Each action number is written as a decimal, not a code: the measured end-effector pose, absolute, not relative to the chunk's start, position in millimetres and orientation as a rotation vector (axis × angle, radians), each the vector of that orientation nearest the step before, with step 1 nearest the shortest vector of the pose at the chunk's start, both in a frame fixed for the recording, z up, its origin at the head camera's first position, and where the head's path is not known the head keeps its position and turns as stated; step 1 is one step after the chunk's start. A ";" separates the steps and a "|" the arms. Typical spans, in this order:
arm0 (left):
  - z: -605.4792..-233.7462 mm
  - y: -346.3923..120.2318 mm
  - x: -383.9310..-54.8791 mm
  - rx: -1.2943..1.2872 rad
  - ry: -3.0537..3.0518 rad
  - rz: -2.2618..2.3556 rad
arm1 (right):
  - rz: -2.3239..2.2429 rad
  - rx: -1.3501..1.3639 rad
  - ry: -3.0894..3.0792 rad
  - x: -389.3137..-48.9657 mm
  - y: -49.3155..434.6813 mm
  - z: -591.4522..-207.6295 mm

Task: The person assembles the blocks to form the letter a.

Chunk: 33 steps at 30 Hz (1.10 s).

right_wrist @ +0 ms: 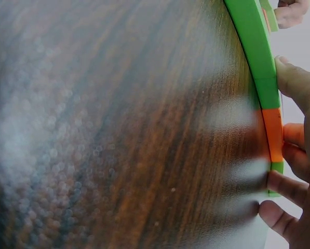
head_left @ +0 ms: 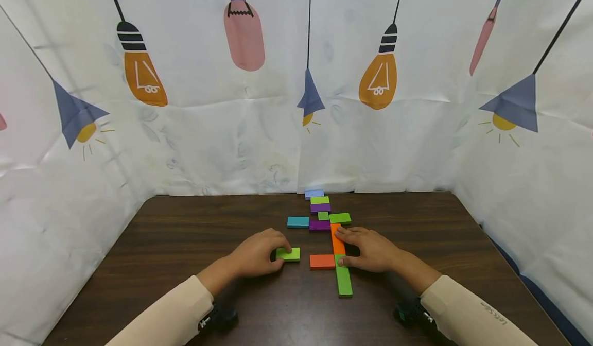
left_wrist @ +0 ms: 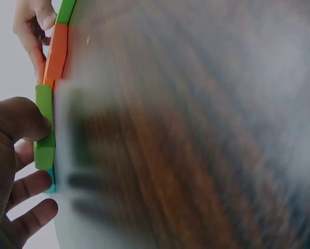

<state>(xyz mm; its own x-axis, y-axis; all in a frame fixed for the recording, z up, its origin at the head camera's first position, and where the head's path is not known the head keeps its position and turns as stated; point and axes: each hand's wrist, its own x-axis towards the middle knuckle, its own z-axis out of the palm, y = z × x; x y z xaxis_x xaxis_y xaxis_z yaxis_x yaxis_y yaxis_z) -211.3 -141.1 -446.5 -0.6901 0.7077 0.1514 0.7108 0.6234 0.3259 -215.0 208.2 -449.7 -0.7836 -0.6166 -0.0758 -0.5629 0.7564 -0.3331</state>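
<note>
In the head view I have the left hand [head_left: 257, 253] pinching a light green block [head_left: 289, 255] between thumb and finger, just left of a red-orange block [head_left: 321, 262] and apart from it. The right hand [head_left: 372, 251] is not clamped on anything — its fingertips rest on an orange block [head_left: 338, 243], its thumb on a green strip [head_left: 344, 282] that runs on from it towards the person. The red-orange block reaches that strip's left side. Farther up the brown table [head_left: 199, 238] I see a teal block [head_left: 298, 222] beside a purple block [head_left: 319, 226], then more small blocks climbing to a blue one [head_left: 314, 194] near the far edge. Behind hangs white cloth [head_left: 194, 145] printed with lamps. On the left wrist feed, I get the thumb [left_wrist: 32, 122] laid on the light green block, the other fingers spread apart beneath; whether the block touches the table, I cannot tell. On the right wrist feed, the thumb [right_wrist: 295, 83] meets the green strip and the fingers line up, slightly parted, along the orange block — and the left hand shows small in the upper corner.
</note>
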 end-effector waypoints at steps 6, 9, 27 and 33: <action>-446.5 -134.0 -206.5 -1.270 -2.821 -0.566 | -0.441 -0.943 2.775 -215.1 208.4 -450.3; -446.4 -130.7 -204.5 -1.282 -2.828 -0.563 | -0.444 -0.942 2.774 -215.0 208.5 -450.4; -450.3 -121.4 -202.9 -1.300 -2.851 -0.540 | -0.458 -0.976 2.772 -215.4 209.5 -450.2; -451.5 -120.1 -203.2 -1.290 -2.857 -0.531 | -0.459 -0.974 2.776 -215.5 210.3 -451.2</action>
<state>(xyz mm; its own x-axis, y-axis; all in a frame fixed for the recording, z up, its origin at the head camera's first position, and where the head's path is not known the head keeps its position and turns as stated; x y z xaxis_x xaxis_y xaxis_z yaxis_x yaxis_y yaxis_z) -203.2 -120.1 -451.5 -0.6700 0.7354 0.1015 0.7228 0.6150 0.3153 -215.5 210.3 -451.2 -0.7739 -0.6311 -0.0526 -0.5806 0.7403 -0.3389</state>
